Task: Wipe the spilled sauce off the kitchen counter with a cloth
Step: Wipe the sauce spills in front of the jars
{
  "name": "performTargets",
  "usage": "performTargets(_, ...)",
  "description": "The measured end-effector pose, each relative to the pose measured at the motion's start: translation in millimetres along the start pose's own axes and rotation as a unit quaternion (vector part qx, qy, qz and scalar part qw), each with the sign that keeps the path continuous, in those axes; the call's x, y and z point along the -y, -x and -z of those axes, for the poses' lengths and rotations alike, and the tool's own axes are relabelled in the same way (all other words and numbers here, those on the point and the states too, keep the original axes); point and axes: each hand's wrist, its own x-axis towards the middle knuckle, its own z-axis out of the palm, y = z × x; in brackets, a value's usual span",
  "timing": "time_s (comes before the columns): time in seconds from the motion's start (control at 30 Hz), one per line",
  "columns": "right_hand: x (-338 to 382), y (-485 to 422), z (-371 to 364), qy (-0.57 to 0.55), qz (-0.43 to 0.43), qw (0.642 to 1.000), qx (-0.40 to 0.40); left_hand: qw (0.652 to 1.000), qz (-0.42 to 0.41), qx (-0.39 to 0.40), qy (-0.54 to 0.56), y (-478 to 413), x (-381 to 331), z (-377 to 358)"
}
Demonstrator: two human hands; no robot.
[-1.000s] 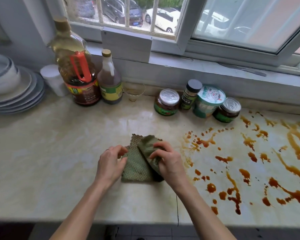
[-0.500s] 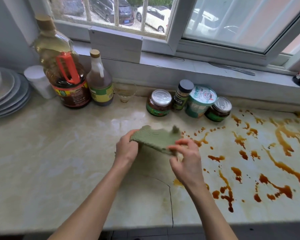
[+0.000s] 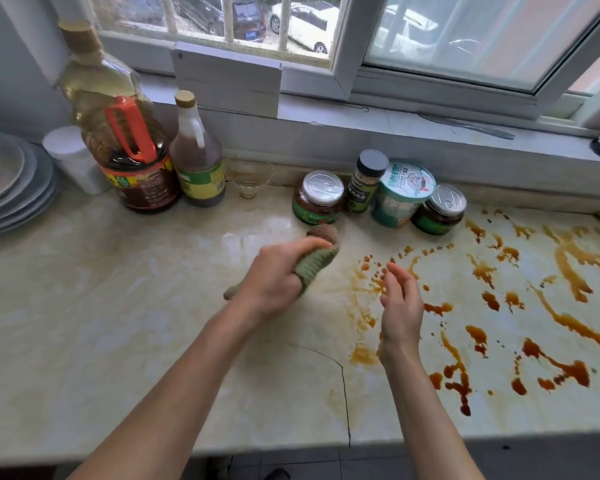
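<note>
The left hand (image 3: 274, 285) grips the bunched green cloth (image 3: 314, 266), fingers curled round it, near the left edge of the spilled sauce (image 3: 568, 368) on the counter (image 3: 118, 323). The cloth is blurred, so I can't tell whether it touches the stone. The right hand (image 3: 400, 306) hovers beside it over the smears, fingers loose, holding nothing. Jars (image 3: 317, 197) stand just behind.

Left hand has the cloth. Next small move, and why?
Probably lower the left hand, which grips the bunched cloth, rightward onto the near edge of the spilled sauce. The cloth looks raised off the counter, the sauce begins just right of it, and the right hand is open and empty.
</note>
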Motion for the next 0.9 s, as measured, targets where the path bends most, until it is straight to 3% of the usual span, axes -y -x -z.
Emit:
performTargets(0.1,-4.0,3.8,-10.7,0.035,0.035,0.999,0.003,0.974,0.016,0.169,-0.147,18.1,4.0,-30.1)
performTargets(0.17,-10.8,10.2,-22.5,0.106,0.102,0.989,0.032,0.937,0.088,0.291,-0.173,28.6,17.7,-34.9)
performTargets(0.2,-15.2,14.5,-29.3,0.141,0.144,0.978,0.050,0.933,0.110,0.302,-0.163,30.6,23.9,-29.2)
performTargets(0.27,-27.5,24.5,-45.1,0.192,0.232,0.949,0.091,0.959,0.133,0.215,-0.127,29.9,36.3,-12.6)
performTargets(0.33,-41.6,31.6,-60.4,0.250,0.317,0.896,0.186,0.977,0.167,0.058,-0.122,27.4,50.1,2.8)
performTargets(0.43,-72.3,29.5,-73.0,0.400,0.459,0.700,0.374,0.968,0.194,-0.079,-0.142,28.2,67.6,12.6)
performTargets(0.47,-81.9,24.4,-72.7,0.432,0.473,0.655,0.401,0.967,0.190,-0.093,-0.142,30.0,73.1,12.8)
performTargets(0.5,-88.6,18.8,-71.2,0.455,0.473,0.641,0.399,0.968,0.183,-0.101,-0.138,32.7,77.1,12.1)
performTargets(0.53,-92.3,14.1,-68.8,0.471,0.462,0.654,0.371,0.969,0.179,-0.104,-0.134,35.3,80.0,10.5)
performTargets(0.63,-89.8,18.7,-61.8,0.502,0.332,0.758,0.250,0.970,0.174,-0.112,-0.123,41.3,86.6,5.8)
performTargets(0.7,-88.9,42.0,-59.5,0.505,0.275,0.788,0.218,0.969,0.172,-0.120,-0.127,42.6,91.1,1.9)
performTargets(0.9,-92.1,60.0,-72.7,0.561,0.392,0.690,0.234,0.966,0.177,-0.112,-0.154,37.2,97.3,-10.1)
